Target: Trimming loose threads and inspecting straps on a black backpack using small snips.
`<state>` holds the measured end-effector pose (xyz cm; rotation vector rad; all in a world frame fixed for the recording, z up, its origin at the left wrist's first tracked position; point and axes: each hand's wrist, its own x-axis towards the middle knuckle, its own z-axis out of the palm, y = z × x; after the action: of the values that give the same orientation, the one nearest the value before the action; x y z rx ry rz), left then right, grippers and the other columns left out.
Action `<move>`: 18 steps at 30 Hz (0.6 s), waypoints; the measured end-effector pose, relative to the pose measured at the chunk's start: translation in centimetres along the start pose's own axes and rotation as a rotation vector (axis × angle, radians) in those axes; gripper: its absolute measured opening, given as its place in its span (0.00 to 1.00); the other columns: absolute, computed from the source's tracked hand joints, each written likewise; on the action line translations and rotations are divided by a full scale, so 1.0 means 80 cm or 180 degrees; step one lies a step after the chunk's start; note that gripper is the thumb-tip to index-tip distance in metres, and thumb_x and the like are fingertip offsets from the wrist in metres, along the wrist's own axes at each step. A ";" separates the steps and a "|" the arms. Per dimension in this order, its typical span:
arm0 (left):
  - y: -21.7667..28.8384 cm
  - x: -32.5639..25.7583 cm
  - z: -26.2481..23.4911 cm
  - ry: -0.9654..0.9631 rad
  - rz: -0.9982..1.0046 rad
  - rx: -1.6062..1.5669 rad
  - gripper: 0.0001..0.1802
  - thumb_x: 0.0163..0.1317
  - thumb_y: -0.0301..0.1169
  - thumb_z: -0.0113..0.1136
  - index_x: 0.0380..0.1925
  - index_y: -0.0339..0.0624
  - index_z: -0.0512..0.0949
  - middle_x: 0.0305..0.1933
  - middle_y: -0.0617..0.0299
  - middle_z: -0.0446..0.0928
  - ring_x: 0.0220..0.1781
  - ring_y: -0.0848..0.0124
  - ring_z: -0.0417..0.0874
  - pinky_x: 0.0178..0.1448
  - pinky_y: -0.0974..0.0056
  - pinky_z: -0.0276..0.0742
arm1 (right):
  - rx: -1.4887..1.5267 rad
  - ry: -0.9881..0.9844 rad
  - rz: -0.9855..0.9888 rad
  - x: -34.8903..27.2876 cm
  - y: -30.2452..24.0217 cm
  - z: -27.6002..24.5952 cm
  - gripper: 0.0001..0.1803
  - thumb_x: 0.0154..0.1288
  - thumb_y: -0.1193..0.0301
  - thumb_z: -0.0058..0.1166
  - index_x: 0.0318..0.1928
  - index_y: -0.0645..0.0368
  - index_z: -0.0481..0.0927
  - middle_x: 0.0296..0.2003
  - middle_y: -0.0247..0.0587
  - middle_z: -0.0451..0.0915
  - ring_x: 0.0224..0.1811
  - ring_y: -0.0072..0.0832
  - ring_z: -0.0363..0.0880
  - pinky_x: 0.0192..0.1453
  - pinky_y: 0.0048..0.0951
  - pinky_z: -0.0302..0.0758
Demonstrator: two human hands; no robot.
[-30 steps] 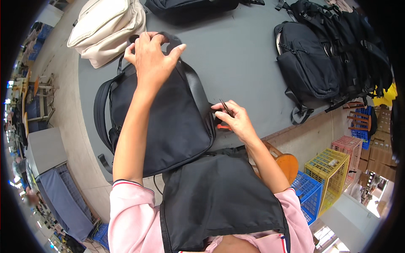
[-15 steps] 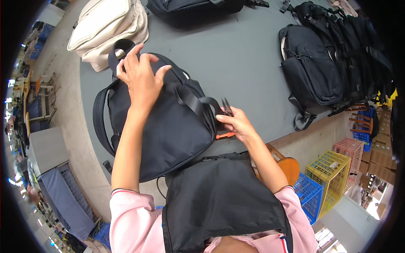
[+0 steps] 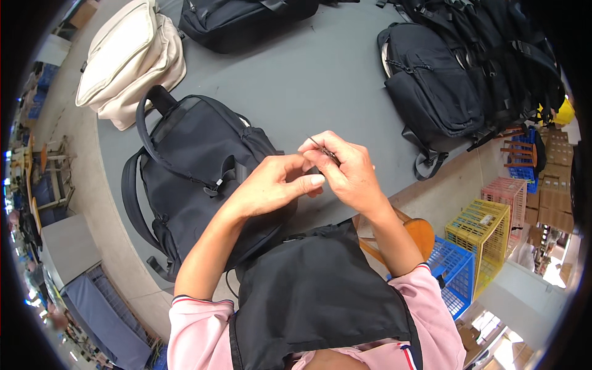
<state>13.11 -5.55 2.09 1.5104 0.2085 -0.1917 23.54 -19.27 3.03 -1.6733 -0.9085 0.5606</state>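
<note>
A navy-black backpack [image 3: 197, 132] lies on the grey table in front of me, its strap curving along the left side. My right hand [image 3: 353, 179] is closed around small dark thread snips [image 3: 325, 150], the blades pointing up and to the left. My left hand [image 3: 271, 185] is beside it, over the bag's right edge, fingers bent in and meeting the right fingers. Whatever sits between the left fingertips is hidden. Near the left wrist a loose black strap end [image 3: 229, 169] with a small buckle rests on the bag.
A cream backpack [image 3: 132, 61] stands at the far left of the grey table [image 3: 296, 86]. Another black bag [image 3: 246, 21] lies at the back, and several black backpacks [image 3: 431, 80] crowd the right. Blue [image 3: 450, 271] and yellow [image 3: 478, 237] crates and a wooden stool [image 3: 419, 237] are beside the table.
My left hand has come down from the bag's top handle to meet the right one. The right hand has lifted slightly with the snips. A long strap now lies across the bag.
</note>
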 end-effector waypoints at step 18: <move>-0.009 -0.020 0.009 0.1005 -0.0201 -0.1325 0.16 0.65 0.28 0.54 0.50 0.31 0.76 0.28 0.63 0.78 0.27 0.78 0.77 0.31 0.74 0.73 | -0.1585 0.0844 -0.0559 -0.024 0.004 0.013 0.11 0.55 0.77 0.61 0.39 0.60 0.76 0.31 0.37 0.72 0.24 0.25 0.73 0.27 0.24 0.71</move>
<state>11.38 -6.34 1.87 1.1129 0.5166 0.0423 21.69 -20.26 2.25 -2.0230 -1.0384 -0.0183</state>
